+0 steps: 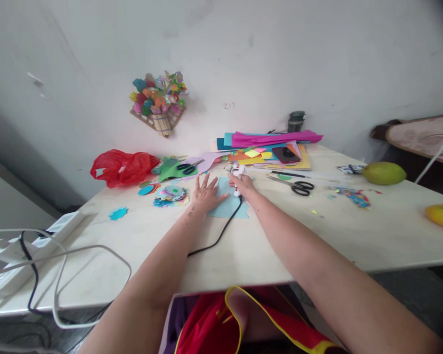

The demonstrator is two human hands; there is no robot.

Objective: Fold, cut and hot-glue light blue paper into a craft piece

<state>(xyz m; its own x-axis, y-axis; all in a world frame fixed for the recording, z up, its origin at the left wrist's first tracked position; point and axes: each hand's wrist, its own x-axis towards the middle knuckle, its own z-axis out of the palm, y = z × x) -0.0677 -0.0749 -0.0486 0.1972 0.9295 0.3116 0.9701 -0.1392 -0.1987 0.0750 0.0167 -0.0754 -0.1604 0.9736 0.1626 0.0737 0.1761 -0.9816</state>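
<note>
My left hand lies flat with fingers spread, at the left edge of a light blue sheet on the table. My right hand is closed around a white hot glue gun, held over the right part of that sheet. From the gun's lower end a black cord runs toward me and passes under my left forearm. Just left of my left hand sits a pile of scalloped paper cut-outs. What the gun's nozzle touches is too small to make out.
Black-handled scissors lie right of my right hand; another pair rests on green sheets. A red plastic bag is back left. Coloured sheets and a phone lie at the back. A power strip with loose cables occupies the left edge; mangoes lie right.
</note>
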